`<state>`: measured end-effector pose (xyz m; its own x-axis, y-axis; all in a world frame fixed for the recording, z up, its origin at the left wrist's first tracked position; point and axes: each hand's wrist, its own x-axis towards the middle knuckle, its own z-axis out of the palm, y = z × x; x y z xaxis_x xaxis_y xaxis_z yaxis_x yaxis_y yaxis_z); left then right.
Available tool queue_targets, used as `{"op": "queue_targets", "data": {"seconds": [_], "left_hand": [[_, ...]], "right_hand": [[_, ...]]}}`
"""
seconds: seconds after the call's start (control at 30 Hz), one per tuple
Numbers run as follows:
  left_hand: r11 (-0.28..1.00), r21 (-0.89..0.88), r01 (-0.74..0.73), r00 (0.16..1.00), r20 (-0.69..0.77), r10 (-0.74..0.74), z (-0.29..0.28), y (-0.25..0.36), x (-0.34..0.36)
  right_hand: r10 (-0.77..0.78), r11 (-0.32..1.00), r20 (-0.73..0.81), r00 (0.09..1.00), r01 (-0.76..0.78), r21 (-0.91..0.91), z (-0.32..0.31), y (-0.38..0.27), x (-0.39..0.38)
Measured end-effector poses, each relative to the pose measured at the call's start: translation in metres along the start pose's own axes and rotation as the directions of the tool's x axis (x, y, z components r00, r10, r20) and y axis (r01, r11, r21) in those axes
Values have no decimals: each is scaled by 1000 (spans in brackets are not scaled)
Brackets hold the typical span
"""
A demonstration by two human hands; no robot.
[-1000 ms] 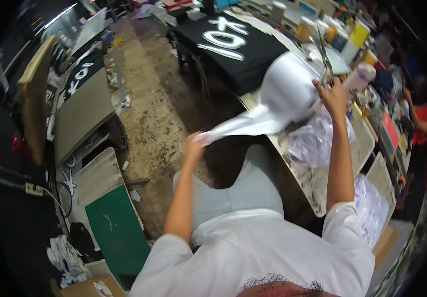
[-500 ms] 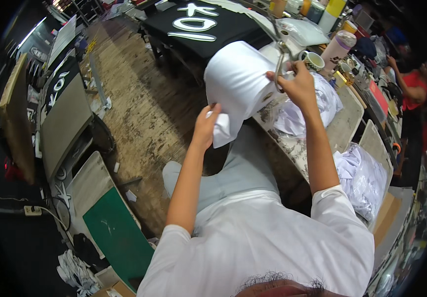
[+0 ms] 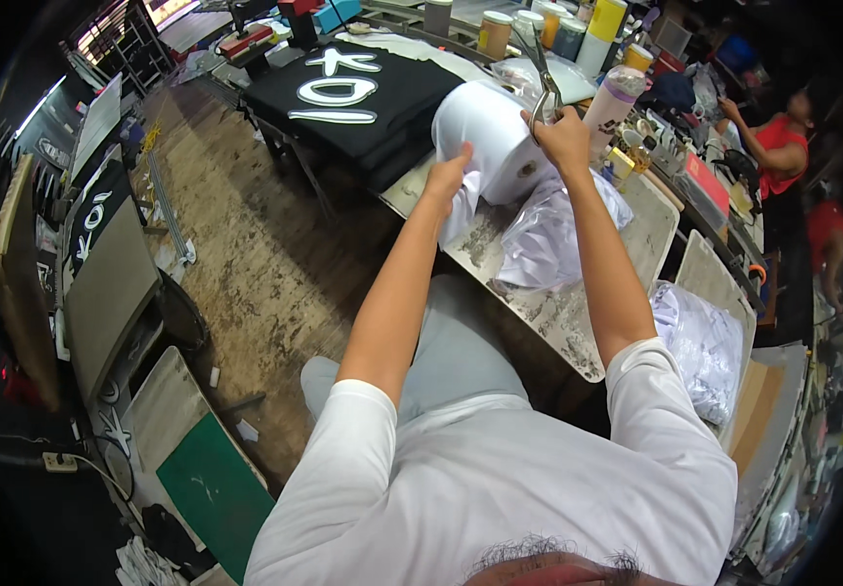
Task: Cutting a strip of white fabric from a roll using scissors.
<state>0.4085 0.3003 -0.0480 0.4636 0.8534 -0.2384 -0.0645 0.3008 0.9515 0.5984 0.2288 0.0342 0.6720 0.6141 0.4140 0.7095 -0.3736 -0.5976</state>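
A thick roll of white cloth-like material [image 3: 478,125] rests on the worn table [image 3: 529,314] in front of me, its hollow core end facing right. My left hand [image 3: 448,182] is closed on the loose end of that material, which droops over the near side of the roll. In my right hand [image 3: 564,143], at the roll's right end, is a pair of metal scissors [image 3: 545,86] with the blades pointing up and away. Just nearer than the roll lies a clear plastic bag of white cloth [image 3: 542,239], partly behind my right forearm.
Black printed fabric [image 3: 363,112] covers a board at the far left. Jars [image 3: 496,35] and a pinkish bottle [image 3: 613,105] stand behind the scissors. Another bagged white bundle [image 3: 700,347] sits at right. A person in red [image 3: 781,156] is at far right. Flat boards [image 3: 114,278] line the left.
The roll has moved forward and settled on the table, with both hands reaching farther out. The view has shifted, and the patterned mug is now hidden.
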Motion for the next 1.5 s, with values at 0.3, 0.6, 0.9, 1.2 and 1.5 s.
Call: {"op": "queue_targets", "data": {"seconds": [0.3, 0.6, 0.9, 1.2, 1.5], "left_hand": [[661, 664, -349, 928, 147, 343, -147, -87, -121], [559, 791, 248, 937, -343, 70, -291, -133, -275], [911, 372, -180, 984, 84, 160, -136, -32, -96], [990, -118, 70, 996, 68, -63, -9, -44, -5], [989, -5, 147, 966, 218, -142, 13, -20, 20]], "right_hand": [[-127, 992, 26, 992, 127, 1, -19, -20, -34], [-687, 726, 99, 720, 681, 90, 6, -64, -150], [-703, 711, 26, 711, 700, 66, -7, -74, -133], [-547, 835, -5, 837, 545, -72, 4, -34, -70], [-359, 917, -36, 933, 345, -199, 20, -16, -21]]}}
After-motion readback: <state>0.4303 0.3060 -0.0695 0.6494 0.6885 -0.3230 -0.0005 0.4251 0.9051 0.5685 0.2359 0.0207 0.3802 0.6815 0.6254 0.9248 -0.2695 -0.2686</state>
